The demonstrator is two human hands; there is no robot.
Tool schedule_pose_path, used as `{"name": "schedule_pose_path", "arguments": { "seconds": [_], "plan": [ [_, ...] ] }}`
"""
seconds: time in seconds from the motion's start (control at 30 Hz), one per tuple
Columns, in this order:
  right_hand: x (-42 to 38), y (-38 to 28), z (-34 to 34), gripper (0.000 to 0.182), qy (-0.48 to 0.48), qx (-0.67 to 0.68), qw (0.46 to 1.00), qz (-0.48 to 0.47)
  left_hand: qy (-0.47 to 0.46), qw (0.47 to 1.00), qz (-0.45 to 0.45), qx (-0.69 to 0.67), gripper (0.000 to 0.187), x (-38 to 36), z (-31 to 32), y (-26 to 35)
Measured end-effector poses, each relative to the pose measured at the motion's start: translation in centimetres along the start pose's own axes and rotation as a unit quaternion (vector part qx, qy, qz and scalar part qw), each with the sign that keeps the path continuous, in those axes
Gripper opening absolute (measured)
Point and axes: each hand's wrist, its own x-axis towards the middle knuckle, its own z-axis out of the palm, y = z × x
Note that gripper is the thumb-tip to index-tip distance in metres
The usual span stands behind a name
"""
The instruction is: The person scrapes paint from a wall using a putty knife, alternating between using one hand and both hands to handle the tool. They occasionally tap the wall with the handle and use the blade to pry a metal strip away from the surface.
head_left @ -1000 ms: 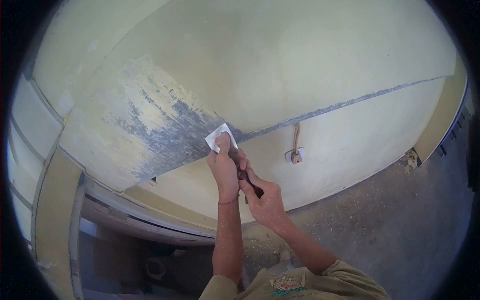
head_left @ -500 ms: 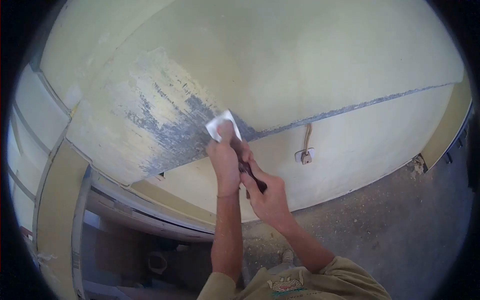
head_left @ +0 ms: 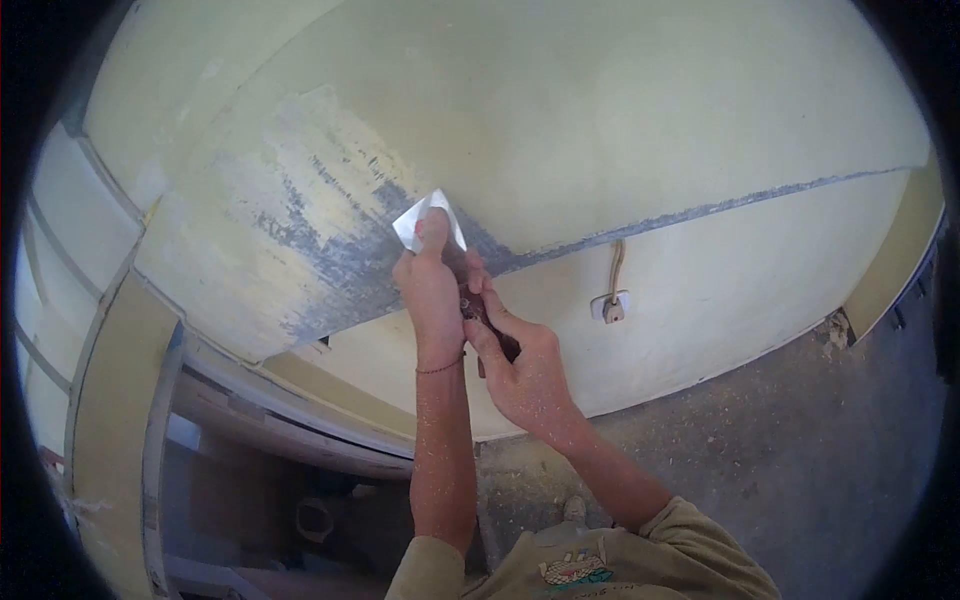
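A scraper with a shiny metal blade [head_left: 410, 219] and a dark brown handle [head_left: 473, 304] is held in both hands. My left hand [head_left: 432, 295] is closed around it near the blade, thumb pressed flat on the metal. Lower down, my right hand [head_left: 530, 375] wraps the handle. The blade lies against a wall panel [head_left: 600, 120] with pale greenish paint, at the edge of a scraped patch [head_left: 345, 255] where grey and whitish layers show in streaks.
Below the panel's rough lower edge [head_left: 700, 210], a socket [head_left: 610, 306] with a cable sits on the cream wall. Flakes litter the grey floor [head_left: 720, 460]. Wooden framing [head_left: 290, 430] stands at lower left, beside a window [head_left: 75, 260].
Both hands and the scraper have moved slightly up and to the left along the panel. The grip looks the same.
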Motion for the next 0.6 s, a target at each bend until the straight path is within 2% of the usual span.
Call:
{"name": "schedule_pose_path", "arguments": {
  "seconds": [0.1,0.13,0.17,0.23,0.37,0.4,0.5,0.53,0.6],
  "plan": [
    [-1.0,0.6,-0.4,0.041,-0.006,0.002,1.0,0.017,-0.023,0.999,-0.031,0.029,0.04,-1.0,-0.7,-1.9],
    [-1.2,0.9,-0.6,0.04,-0.004,-0.01,0.999,0.035,-0.006,0.999,-0.043,0.023,0.041,-1.0,-0.3,-2.1],
    [-0.8,0.6,-0.1,0.04,-0.001,-0.009,0.999,0.032,-0.009,0.999,-0.041,0.024,0.041,-0.6,-0.5,-1.4],
    [0.0,-0.3,1.2,0.043,0.013,0.002,0.999,-0.045,-0.044,0.998,-0.036,0.033,0.037,0.3,-0.9,0.3],
    [-0.3,-0.2,-0.2,0.043,-0.014,-0.012,1.0,-0.01,-0.045,0.999,0.005,0.008,0.034,-0.3,-0.6,-0.7],
    [-0.9,0.5,-0.6,0.043,-0.015,-0.025,1.0,-0.006,-0.011,1.0,-0.027,0.009,0.032,-1.3,-0.1,-0.6],
    [0.1,0.8,-1.1,0.043,-0.02,-0.038,0.999,-0.017,-0.012,1.0,-0.026,-0.002,0.031,-0.8,-0.2,-2.4],
    [0.5,0.8,-1.0,0.044,-0.026,-0.031,0.999,-0.022,0.018,0.999,0.007,0.046,0.032,0.6,-0.4,-2.0],
    [1.7,-1.6,-0.8,0.044,-0.037,-0.04,0.998,-0.021,0.016,1.0,0.005,0.02,0.032,0.3,1.0,1.1]
  ]
}}
